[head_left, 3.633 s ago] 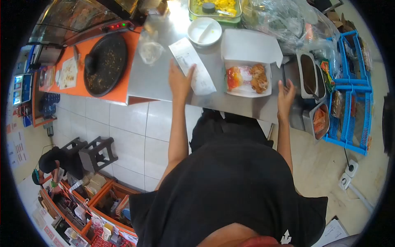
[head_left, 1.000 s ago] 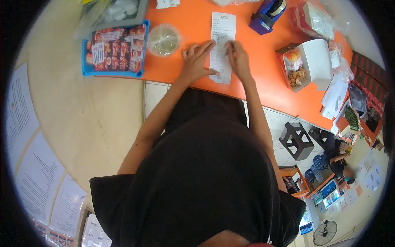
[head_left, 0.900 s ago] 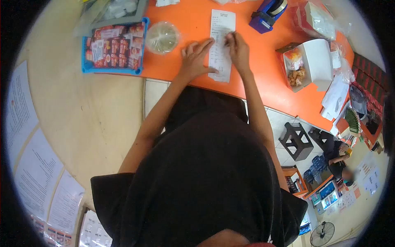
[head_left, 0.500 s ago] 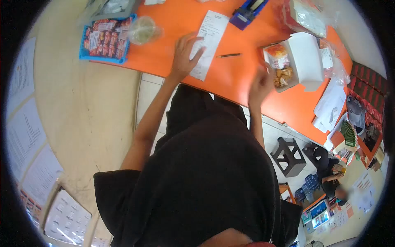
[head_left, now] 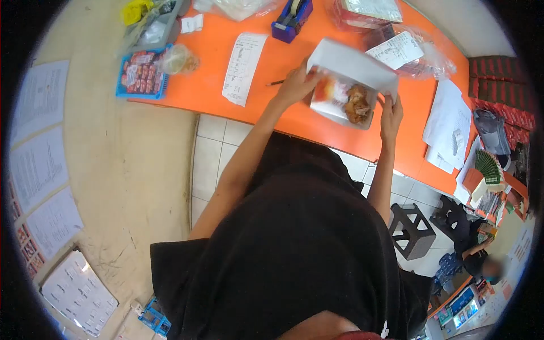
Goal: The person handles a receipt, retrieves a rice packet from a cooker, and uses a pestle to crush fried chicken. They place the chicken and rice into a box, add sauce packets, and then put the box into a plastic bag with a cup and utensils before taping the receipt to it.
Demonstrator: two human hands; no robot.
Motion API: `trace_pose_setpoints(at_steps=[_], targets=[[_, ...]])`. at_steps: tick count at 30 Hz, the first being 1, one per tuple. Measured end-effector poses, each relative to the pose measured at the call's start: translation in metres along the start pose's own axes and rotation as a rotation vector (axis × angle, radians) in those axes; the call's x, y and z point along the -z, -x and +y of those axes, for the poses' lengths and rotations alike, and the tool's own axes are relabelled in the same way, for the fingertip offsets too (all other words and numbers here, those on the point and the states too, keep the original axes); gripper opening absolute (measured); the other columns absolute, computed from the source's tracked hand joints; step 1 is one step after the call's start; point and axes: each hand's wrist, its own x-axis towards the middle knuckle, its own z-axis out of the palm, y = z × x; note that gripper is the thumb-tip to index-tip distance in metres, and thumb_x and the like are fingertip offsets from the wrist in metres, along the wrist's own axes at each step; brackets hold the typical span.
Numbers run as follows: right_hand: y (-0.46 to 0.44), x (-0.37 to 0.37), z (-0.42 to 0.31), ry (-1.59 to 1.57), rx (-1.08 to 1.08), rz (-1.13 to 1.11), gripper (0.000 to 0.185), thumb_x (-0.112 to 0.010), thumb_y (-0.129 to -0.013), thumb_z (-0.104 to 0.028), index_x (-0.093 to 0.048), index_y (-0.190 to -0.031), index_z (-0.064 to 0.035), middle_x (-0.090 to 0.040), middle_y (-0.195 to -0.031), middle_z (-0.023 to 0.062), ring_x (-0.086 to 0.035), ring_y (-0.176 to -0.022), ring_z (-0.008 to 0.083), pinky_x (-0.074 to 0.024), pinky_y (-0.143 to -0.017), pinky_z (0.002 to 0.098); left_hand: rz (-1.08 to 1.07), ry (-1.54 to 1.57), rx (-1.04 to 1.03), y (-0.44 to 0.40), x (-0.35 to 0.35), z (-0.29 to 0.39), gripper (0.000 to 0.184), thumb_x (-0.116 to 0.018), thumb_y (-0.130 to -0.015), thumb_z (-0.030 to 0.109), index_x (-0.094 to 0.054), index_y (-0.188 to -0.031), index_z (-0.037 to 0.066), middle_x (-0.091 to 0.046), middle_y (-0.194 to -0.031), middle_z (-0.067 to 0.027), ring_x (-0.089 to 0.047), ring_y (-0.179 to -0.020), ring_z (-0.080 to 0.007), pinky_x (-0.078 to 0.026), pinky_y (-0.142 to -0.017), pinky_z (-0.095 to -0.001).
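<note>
A white cardboard food box (head_left: pixel 343 116) stands on the orange table in front of me. Its lid (head_left: pixel 351 59) is raised and tilted over the inside. Fried chicken (head_left: pixel 357 105) lies at the right in the box, beside a blurred red-and-white wrapped item (head_left: pixel 330 90). My left hand (head_left: pixel 297 86) grips the lid's left corner, its fingertips partly hidden behind the board. At the opposite corner, my right hand (head_left: pixel 391 116) has its fingers closed on the lid's edge. A long printed receipt (head_left: pixel 243 71) and a dark pencil (head_left: pixel 275 83) lie left of the box.
A blue tape dispenser (head_left: pixel 292 22) stands behind the box. Bagged packages (head_left: pixel 396 51) sit at the back right. At the left are a blue basket of red sachets (head_left: pixel 141 73) and a plastic-wrapped cup (head_left: pixel 180 59). Papers (head_left: pixel 447 124) lie right; a stool (head_left: pixel 411 229) stands below.
My left hand has left the receipt and moved right to the box lid. My right hand has gone round to the box's right side. The box is turned, its lid now partly lowered.
</note>
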Motion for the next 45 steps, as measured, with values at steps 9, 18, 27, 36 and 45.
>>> trace_pose_setpoints(at_steps=[9, 18, 27, 36, 45], targets=[[0.055, 0.029, 0.013, 0.446, 0.125, -0.037, 0.031, -0.047, -0.086, 0.005, -0.057, -0.115, -0.0008, -0.061, -0.111, 0.0146, -0.058, -0.103, 0.0174, -0.0422, -0.089, 0.0274, -0.036, -0.203, -0.264, 0.067, 0.027, -0.01, 0.034, -0.052, -0.088, 0.013, -0.051, -0.121, 0.001, -0.057, -0.114, -0.0202, -0.057, -0.104, -0.0308, -0.045, -0.088, -0.037], [0.078, 0.0, -0.002, 0.243, 0.055, 0.045, 0.034, -0.039, -0.094, 0.0, -0.045, -0.127, 0.0002, -0.05, -0.127, 0.0129, -0.053, -0.109, 0.0196, -0.0481, -0.088, 0.0324, -0.091, -0.07, -0.175, 0.065, 0.006, 0.005, 0.055, -0.05, -0.082, 0.004, -0.033, -0.134, 0.012, -0.048, -0.122, -0.0178, -0.05, -0.11, -0.0335, -0.038, -0.096, -0.0419], [0.081, 0.002, -0.005, 0.279, 0.007, 0.017, 0.033, -0.042, -0.094, -0.002, -0.046, -0.127, -0.0012, -0.051, -0.124, 0.0121, -0.055, -0.105, 0.0197, -0.0496, -0.087, 0.0336, -0.054, 0.116, -0.131, 0.07, 0.003, 0.012, 0.054, -0.047, -0.081, 0.002, -0.037, -0.133, 0.013, -0.051, -0.117, -0.0172, -0.054, -0.1, -0.0308, -0.044, -0.088, -0.0396], [0.078, 0.007, 0.005, 0.242, 0.081, -0.011, 0.036, -0.042, -0.091, 0.004, -0.046, -0.127, -0.0022, -0.053, -0.119, 0.0171, -0.056, -0.103, 0.0194, -0.05, -0.085, 0.0315, -0.085, 0.067, -0.078, 0.072, 0.008, 0.016, 0.046, -0.048, -0.087, 0.008, -0.04, -0.132, 0.014, -0.053, -0.112, -0.0194, -0.054, -0.098, -0.0334, -0.045, -0.084, -0.0403], [0.08, 0.004, -0.001, 0.26, -0.009, -0.019, 0.037, -0.042, -0.091, 0.004, -0.046, -0.128, -0.0032, -0.052, -0.123, 0.0134, -0.055, -0.103, 0.0189, -0.0485, -0.085, 0.0304, -0.047, 0.039, -0.13, 0.068, 0.008, 0.015, 0.05, -0.048, -0.084, 0.005, -0.04, -0.132, 0.015, -0.053, -0.115, -0.0189, -0.056, -0.099, -0.032, -0.047, -0.084, -0.0395]])
